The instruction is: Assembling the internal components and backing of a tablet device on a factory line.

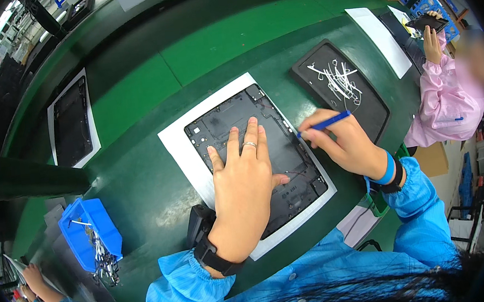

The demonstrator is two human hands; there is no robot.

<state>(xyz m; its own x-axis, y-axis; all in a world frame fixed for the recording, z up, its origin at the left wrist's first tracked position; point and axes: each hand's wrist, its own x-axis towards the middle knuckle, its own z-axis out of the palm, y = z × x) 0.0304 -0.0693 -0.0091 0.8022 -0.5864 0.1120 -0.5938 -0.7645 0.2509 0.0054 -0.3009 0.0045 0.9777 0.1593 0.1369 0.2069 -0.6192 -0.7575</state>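
Observation:
A black tablet-like housing [276, 142] lies on a white sheet [181, 151] in front of me, with small parts and thin wires along its edges. My left hand [241, 174] rests flat on it, fingers spread, a ring on one finger. At the housing's right edge, my right hand [349, 143] pinches a thin blue pen-like tool [332, 121], its lower end by the edge. What the tool's tip touches is too small to tell.
Right of the sheet, a black tray [375, 112] holds several white cable pieces [337, 83]. A blue bin [79, 248] with dark cables stands left. Another housing [71, 123] lies far left. A person in pink [441, 100] holds a dark device at right; another person's hand [36, 278] shows lower left.

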